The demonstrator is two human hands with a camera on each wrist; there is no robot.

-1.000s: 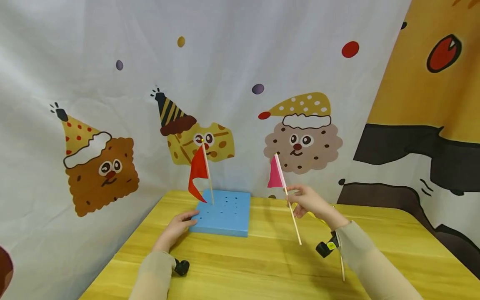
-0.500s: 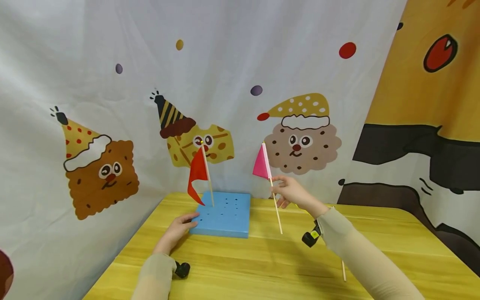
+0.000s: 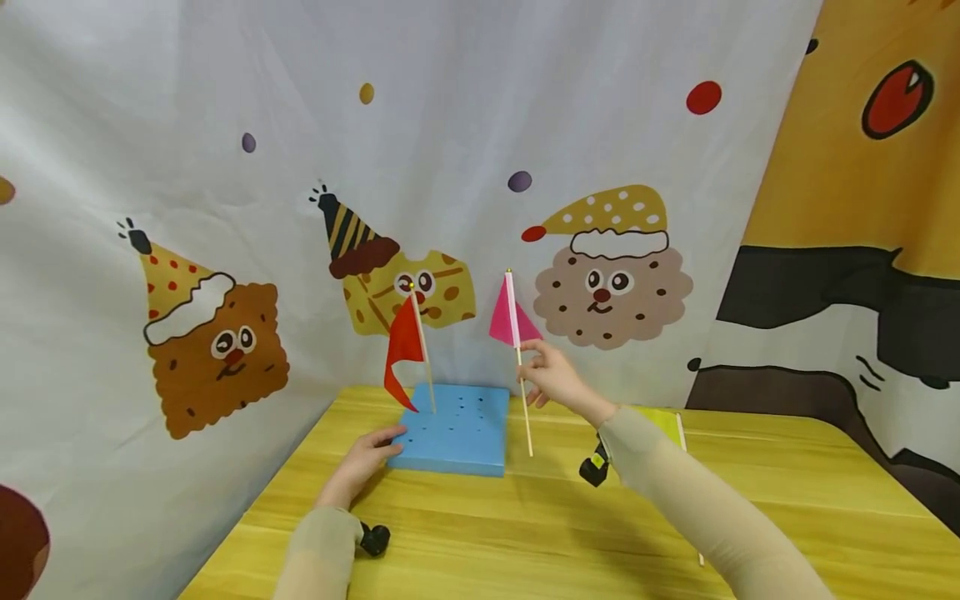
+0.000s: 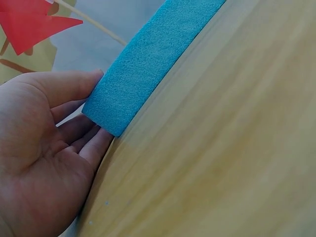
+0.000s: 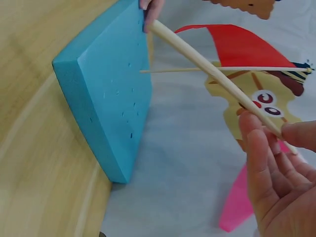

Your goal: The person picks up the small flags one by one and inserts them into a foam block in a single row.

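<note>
A blue foam block (image 3: 450, 454) with small holes in its top lies on the table. My left hand (image 3: 367, 458) holds its left edge, thumb at the upper edge and fingers at the lower one in the left wrist view. A red swallow-tailed flag (image 3: 406, 337) stands in the block on a thin wooden stick, leaning slightly. My right hand (image 3: 555, 375) pinches the stick of a pink flag (image 3: 505, 317) between thumb and fingers, just below the cloth. That stick hangs nearly upright to the right of the block, its lower end apart from the holes.
A yellow flag (image 3: 660, 421) lies on the wooden table (image 3: 480, 542) at the right, partly hidden behind my right forearm. Behind the table hangs a white cloth (image 3: 450, 125) printed with cartoon biscuits and cheese.
My right hand has carried the pink flag leftward to near the block, and its stick has turned more upright. The left hand has stayed on the block. More of the yellow flag shows.
</note>
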